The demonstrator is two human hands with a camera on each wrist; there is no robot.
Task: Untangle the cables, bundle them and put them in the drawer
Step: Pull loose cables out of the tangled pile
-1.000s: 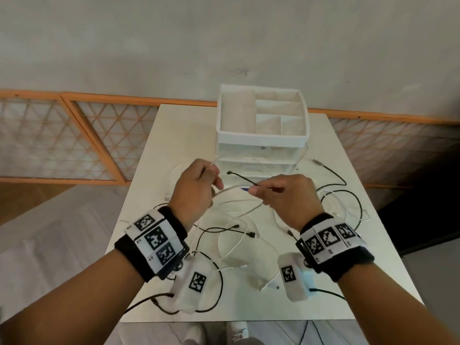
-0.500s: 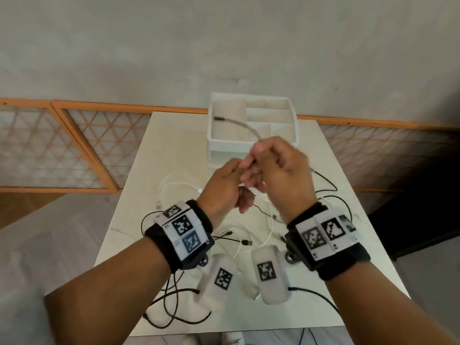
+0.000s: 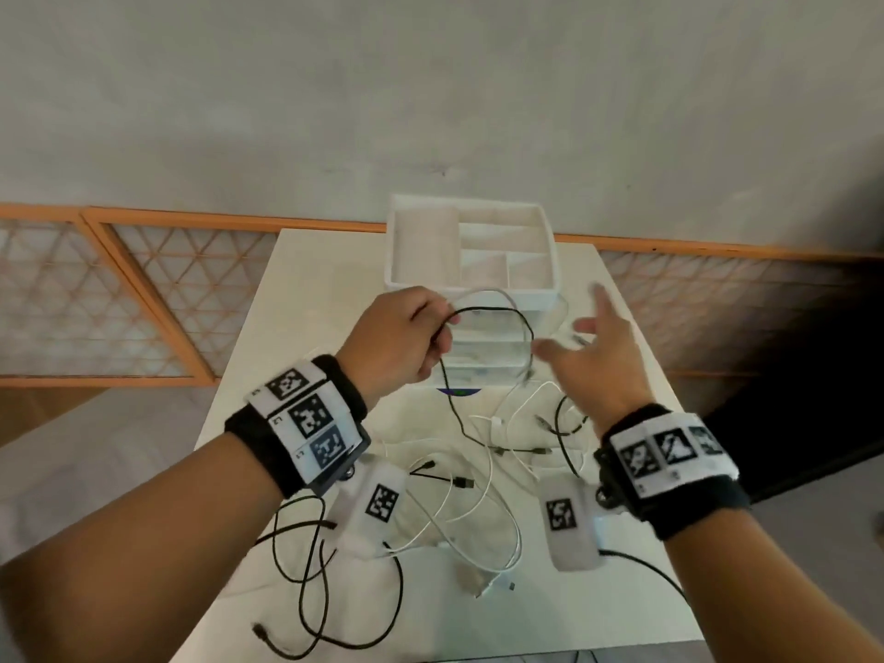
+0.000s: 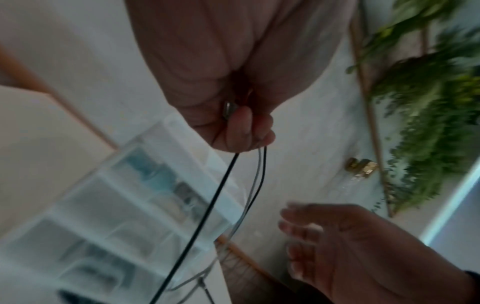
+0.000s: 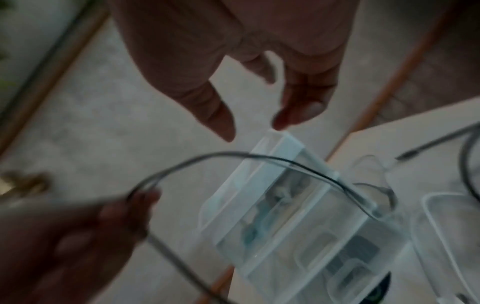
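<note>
My left hand [image 3: 437, 330] is raised in front of the drawer unit [image 3: 545, 241] and grips a loop of black cable [image 3: 497, 311] together with a thin white cable [image 3: 492, 291]. In the left wrist view its fingertips [image 4: 246, 133] pinch both strands, and a metal plug [image 4: 228, 109] shows inside the fist. To the right, my right hand [image 3: 574, 337] hovers with fingers spread and holds nothing; in the right wrist view its fingers [image 5: 226, 121] hang apart above the black cable [image 5: 233, 158]. More black and white cables [image 3: 478, 476] lie tangled on the table.
The drawer unit has a white divided tray on top and clear drawers [image 3: 483, 361] below, at the far middle of the white table [image 3: 311, 279]. Loose black cable [image 3: 315, 567] lies near the front left edge. An orange lattice rail [image 3: 143, 289] runs behind.
My right hand has let go of the cable and moved right, fingers spread. My left hand keeps the cable, which now hangs as a loop in front of the drawers.
</note>
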